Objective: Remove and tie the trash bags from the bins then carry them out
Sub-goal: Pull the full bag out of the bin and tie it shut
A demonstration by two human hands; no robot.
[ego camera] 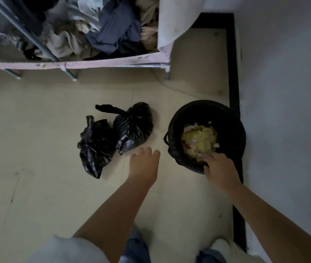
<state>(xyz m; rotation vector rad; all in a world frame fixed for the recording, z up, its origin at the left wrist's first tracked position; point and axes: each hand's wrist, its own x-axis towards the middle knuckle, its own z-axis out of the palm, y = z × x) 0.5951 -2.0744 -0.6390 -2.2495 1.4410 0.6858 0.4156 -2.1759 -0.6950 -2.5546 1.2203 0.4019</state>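
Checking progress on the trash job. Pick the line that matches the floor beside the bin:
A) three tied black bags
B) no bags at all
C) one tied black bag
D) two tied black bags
D: two tied black bags lie side by side on the floor, one nearer the left and one closer to the bin, which still holds its lined food scraps.

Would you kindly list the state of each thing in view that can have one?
Left trash bag: tied shut, lying on the floor.
Right trash bag: tied shut, lying on the floor beside the first.
Bin: upright, black liner inside, open, holding food scraps.
Left hand: open, holding nothing, above the floor.
Right hand: at the bin's near rim, fingers on the liner edge; grip unclear.
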